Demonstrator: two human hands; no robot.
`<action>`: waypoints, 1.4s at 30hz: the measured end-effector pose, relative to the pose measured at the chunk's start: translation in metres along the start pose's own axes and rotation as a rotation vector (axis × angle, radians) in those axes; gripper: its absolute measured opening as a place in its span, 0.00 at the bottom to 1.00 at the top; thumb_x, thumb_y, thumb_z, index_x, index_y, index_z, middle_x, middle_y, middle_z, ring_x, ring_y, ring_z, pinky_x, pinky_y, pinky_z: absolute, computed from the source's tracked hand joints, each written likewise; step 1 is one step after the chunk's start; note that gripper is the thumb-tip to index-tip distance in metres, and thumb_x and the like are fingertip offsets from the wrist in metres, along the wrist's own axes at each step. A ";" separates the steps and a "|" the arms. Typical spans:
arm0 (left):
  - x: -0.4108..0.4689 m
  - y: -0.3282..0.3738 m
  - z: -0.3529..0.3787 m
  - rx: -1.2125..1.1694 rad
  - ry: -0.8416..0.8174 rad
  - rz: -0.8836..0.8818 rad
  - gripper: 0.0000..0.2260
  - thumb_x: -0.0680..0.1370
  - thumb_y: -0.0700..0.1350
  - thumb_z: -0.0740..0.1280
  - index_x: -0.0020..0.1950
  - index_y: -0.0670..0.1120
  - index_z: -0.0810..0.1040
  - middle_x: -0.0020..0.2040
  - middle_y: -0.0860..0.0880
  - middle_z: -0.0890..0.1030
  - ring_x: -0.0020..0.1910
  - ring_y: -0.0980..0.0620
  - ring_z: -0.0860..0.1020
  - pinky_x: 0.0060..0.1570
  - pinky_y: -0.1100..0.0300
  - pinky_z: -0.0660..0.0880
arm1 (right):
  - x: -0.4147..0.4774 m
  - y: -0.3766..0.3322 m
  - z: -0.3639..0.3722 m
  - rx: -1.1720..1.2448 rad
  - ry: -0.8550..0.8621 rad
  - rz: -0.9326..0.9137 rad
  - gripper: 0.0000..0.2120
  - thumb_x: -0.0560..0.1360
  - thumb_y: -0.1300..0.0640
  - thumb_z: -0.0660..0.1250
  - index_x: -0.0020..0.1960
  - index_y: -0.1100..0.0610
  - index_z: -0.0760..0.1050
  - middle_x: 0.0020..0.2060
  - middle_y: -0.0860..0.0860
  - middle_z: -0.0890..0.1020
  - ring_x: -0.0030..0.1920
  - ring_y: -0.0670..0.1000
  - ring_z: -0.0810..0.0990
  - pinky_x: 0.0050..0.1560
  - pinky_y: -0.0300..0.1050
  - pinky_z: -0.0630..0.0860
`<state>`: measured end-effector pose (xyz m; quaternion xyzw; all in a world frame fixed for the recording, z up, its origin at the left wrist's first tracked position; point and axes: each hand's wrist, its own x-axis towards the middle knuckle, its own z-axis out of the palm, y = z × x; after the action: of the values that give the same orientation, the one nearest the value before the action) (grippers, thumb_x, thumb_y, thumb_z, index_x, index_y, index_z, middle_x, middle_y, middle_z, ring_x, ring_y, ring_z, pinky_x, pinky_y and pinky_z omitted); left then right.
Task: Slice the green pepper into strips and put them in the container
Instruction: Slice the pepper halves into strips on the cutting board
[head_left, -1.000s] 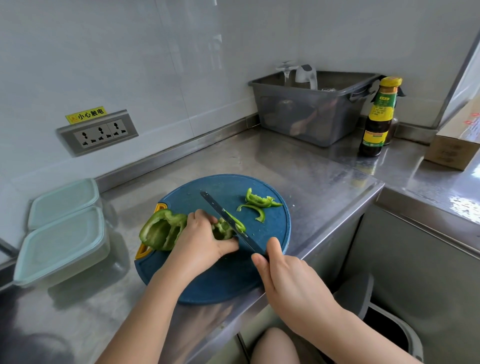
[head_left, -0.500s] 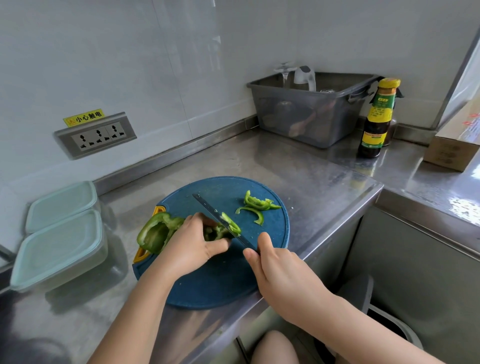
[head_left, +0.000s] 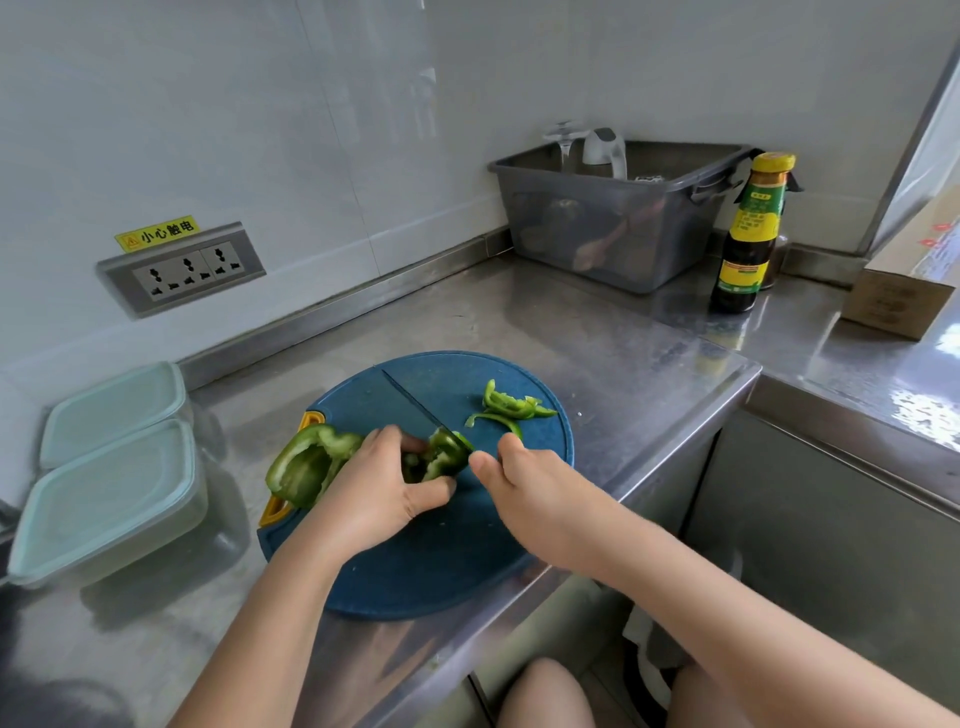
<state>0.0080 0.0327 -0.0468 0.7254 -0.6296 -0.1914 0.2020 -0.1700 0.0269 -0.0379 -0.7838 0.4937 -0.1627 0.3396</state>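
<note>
On the round blue cutting board (head_left: 447, 566) my left hand (head_left: 379, 488) grips a green pepper piece (head_left: 441, 460), thumb below and fingers above. My right hand (head_left: 524, 493) holds a dark knife (head_left: 415, 405) whose blade lies flat across the board and runs into the right end of that piece. A larger pepper piece (head_left: 306, 465) lies at the board's left edge, partly behind my left hand. A few cut strips (head_left: 506, 408) sit on the board's far right. Two lidded pale-green containers (head_left: 104, 499) stand on the counter to the left.
A grey plastic tub (head_left: 618, 228) with glassware sits at the back of the steel counter (head_left: 597, 338). A sauce bottle (head_left: 748, 234) stands right of it, then a cardboard box (head_left: 904, 291). A wall socket (head_left: 182, 267) is at the left. The counter edge runs just below the board.
The knife has gone from raised over the pepper to low and flat, its tip further back on the board. My right hand moved left towards my left hand.
</note>
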 end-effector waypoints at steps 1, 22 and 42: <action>-0.001 0.000 0.000 -0.003 -0.001 0.001 0.23 0.69 0.56 0.72 0.60 0.49 0.71 0.55 0.51 0.73 0.51 0.54 0.73 0.48 0.59 0.70 | 0.004 -0.001 -0.004 0.025 -0.025 0.013 0.18 0.82 0.45 0.48 0.37 0.54 0.58 0.33 0.51 0.69 0.31 0.50 0.67 0.31 0.43 0.62; -0.011 0.014 0.003 0.034 0.043 -0.001 0.28 0.67 0.57 0.74 0.59 0.48 0.67 0.55 0.51 0.67 0.51 0.52 0.73 0.48 0.60 0.69 | 0.003 0.003 -0.010 0.251 0.099 0.025 0.19 0.80 0.43 0.51 0.43 0.59 0.65 0.30 0.52 0.66 0.29 0.52 0.65 0.32 0.48 0.65; -0.010 0.021 0.010 0.183 0.064 0.079 0.27 0.66 0.59 0.69 0.58 0.45 0.70 0.50 0.52 0.66 0.51 0.53 0.66 0.31 0.69 0.59 | -0.056 -0.004 0.031 -0.340 0.230 -0.096 0.15 0.78 0.40 0.39 0.44 0.51 0.51 0.28 0.48 0.66 0.27 0.52 0.63 0.26 0.43 0.54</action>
<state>-0.0159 0.0394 -0.0435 0.7212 -0.6656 -0.1020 0.1623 -0.1748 0.0891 -0.0531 -0.8287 0.5118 -0.1814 0.1357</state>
